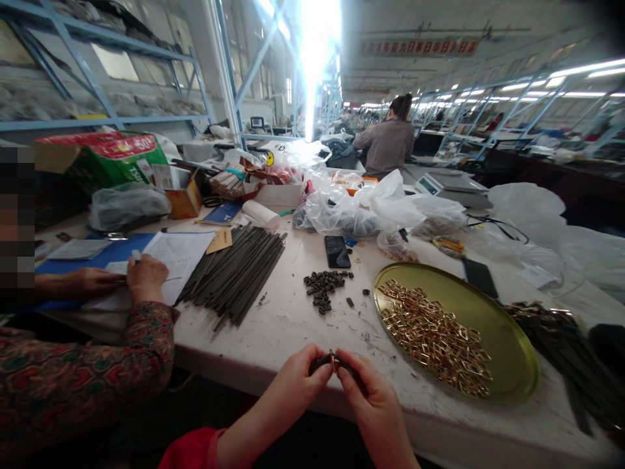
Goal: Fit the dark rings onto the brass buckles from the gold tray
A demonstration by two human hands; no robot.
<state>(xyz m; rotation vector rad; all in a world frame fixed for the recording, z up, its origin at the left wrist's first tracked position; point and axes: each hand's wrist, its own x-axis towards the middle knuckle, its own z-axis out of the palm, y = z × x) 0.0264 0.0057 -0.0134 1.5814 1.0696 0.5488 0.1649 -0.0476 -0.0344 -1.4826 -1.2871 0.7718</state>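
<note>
Close to the table's front edge, my left hand (297,380) and my right hand (370,389) meet around a dark strap (318,362). Both hands are closed on it, fingertips pinching. A small gold buckle (333,362) shows between the thumbs, at the strap. My fingers hide most of the strap. Beyond my hands lies a heap of small dark loops (323,290). A bundle of long dark strips (239,270) is to the left. Many gold buckles (434,339) are piled on a round gold tray (512,371) to my right.
At the left, a person in a patterned sleeve (97,365) writes on paper (183,251). A black phone (338,252) lies beyond the loops. Plastic bags (361,205) and boxes crowd the back. Dark straps with gold pieces (549,332) lie beyond the tray. Another person (390,140) sits farther off.
</note>
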